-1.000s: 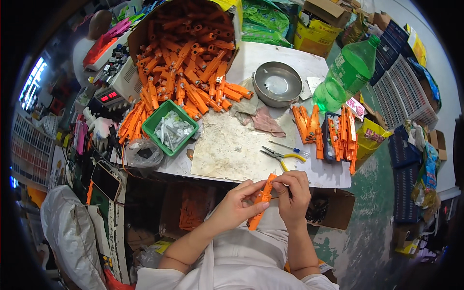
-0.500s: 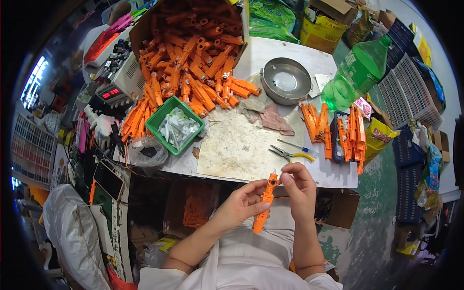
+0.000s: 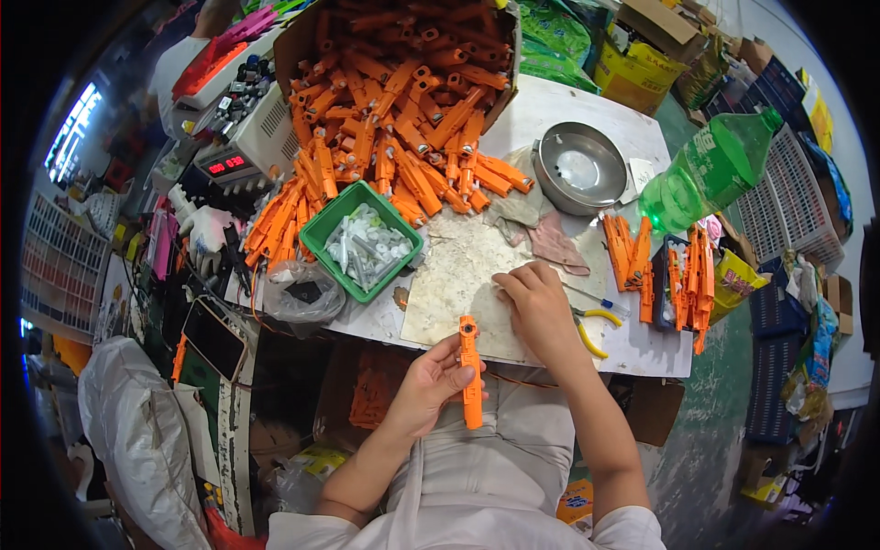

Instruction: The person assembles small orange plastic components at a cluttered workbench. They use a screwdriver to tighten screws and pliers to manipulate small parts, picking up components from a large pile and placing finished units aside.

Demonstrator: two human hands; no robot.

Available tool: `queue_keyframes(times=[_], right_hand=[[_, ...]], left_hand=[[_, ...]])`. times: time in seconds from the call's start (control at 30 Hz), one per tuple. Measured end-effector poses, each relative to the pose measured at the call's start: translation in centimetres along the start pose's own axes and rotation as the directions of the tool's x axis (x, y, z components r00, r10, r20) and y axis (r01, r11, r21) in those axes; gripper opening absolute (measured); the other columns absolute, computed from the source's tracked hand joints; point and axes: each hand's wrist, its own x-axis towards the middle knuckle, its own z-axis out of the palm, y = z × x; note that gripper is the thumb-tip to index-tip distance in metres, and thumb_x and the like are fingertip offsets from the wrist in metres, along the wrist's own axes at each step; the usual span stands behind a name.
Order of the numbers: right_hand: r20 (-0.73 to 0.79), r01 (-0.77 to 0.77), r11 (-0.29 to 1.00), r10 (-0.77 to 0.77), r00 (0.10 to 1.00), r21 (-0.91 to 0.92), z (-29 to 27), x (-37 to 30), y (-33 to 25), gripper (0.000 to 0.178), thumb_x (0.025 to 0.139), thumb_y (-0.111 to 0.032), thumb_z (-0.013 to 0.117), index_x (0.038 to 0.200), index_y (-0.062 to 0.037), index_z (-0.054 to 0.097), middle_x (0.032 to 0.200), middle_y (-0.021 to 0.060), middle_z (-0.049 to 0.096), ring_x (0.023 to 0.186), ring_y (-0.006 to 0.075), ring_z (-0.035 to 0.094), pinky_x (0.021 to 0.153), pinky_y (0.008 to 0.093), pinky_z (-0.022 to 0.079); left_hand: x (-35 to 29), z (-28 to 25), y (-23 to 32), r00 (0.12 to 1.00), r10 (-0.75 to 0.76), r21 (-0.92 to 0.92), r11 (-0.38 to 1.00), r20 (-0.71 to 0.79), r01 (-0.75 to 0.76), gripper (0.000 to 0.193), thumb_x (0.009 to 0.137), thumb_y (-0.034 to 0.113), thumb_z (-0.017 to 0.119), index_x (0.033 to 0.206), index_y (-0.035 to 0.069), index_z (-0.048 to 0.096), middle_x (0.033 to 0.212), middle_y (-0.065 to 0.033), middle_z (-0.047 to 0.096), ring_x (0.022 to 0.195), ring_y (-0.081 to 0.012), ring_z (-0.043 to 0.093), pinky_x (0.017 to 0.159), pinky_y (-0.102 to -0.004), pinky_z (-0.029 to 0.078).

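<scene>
My left hand [image 3: 429, 390] is closed around the lower half of a long, narrow orange plastic part [image 3: 471, 390] and holds it upright in front of my lap. A dark round hole shows near the part's top end. Over the pale work board [image 3: 449, 275], my right hand [image 3: 539, 312] reaches forward, its fingers loosely bent and apart. I see nothing in it, though its palm is hidden. A pair of pliers with yellow handles [image 3: 591, 339] lies beside that hand, partly covered by it. Close by is a screwdriver with a blue handle [image 3: 609, 303].
A green tray [image 3: 410, 258] holds small clear and white pieces. Behind it, orange parts [image 3: 403, 119] spill from a large box. A metal bowl [image 3: 581, 165], a pinkish cloth [image 3: 557, 244], a green bottle [image 3: 710, 174] and more orange parts [image 3: 628, 252] stand to the right.
My right hand has left the orange part and moved forward over the board. My left hand has shifted left with the part. The pale tip no longer shows on its top end.
</scene>
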Motion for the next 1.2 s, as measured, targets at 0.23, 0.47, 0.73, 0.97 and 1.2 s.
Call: queue_keyframes(times=[0.23,0.47,0.73,0.97,1.2], right_hand=[[0.014,0.046,0.997,-0.045,0.999,-0.067,-0.4,-0.7,0.3,0.016,0.073,-0.005,0.063,0.089,-0.0040,0.065,0.085,0.0074,0.062,0.089,0.0233,0.055,0.080,0.0339,0.045],[-0.096,-0.235,0.872,0.303,0.948,0.430,-3.7,-2.1,-3.8,0.007,0.076,-0.005,0.070,0.082,-0.0029,0.067,0.078,0.0072,0.064,0.079,0.0222,0.057,0.069,0.0321,0.045],[-0.182,-0.116,0.919,0.197,0.963,0.378,-4.0,-3.0,-4.9,0.009,0.074,-0.003,0.071,0.082,-0.0036,0.067,0.077,0.0060,0.065,0.078,0.0228,0.057,0.067,0.0314,0.046],[-0.201,-0.039,0.952,0.104,0.974,0.303,-4.3,-3.3,-5.1,0.012,0.072,-0.002,0.070,0.083,-0.0044,0.067,0.080,0.0049,0.064,0.079,0.0240,0.057,0.068,0.0325,0.047],[-0.202,0.070,0.992,-0.047,0.978,0.109,-4.4,-4.1,-5.0,0.018,0.072,-0.003,0.070,0.089,-0.0036,0.062,0.085,0.0056,0.062,0.085,0.0255,0.056,0.072,0.0335,0.047]], left_hand=[[0.2,-0.3,-0.1,1.000,-0.022,0.011,1.000,0.013,0.022,0.060,0.085,0.017,0.066,0.136,0.003,0.037,0.101,-0.0093,0.057,0.082,-0.0157,0.062,0.074,-0.0341,0.057],[0.6,0.9,0.2,0.997,-0.053,0.008,0.999,0.055,0.053,0.061,0.086,0.014,0.066,0.137,0.002,0.035,0.106,-0.0064,0.054,0.085,-0.0132,0.058,0.075,-0.0354,0.057],[0.4,1.4,0.0,0.993,-0.074,0.019,0.997,0.093,0.072,0.064,0.085,0.015,0.067,0.138,0.001,0.034,0.111,-0.0046,0.052,0.089,-0.0120,0.057,0.076,-0.0350,0.058],[0.1,1.3,-0.3,0.988,-0.078,0.051,0.996,0.137,0.071,0.066,0.086,0.015,0.066,0.139,-0.001,0.031,0.117,-0.0056,0.050,0.098,-0.0116,0.054,0.078,-0.0315,0.056],[-0.2,1.5,0.0,0.984,-0.079,0.093,0.994,0.158,0.065,0.064,0.087,0.013,0.065,0.140,-0.001,0.031,0.114,-0.0042,0.051,0.098,-0.0095,0.053,0.078,-0.0273,0.054]])
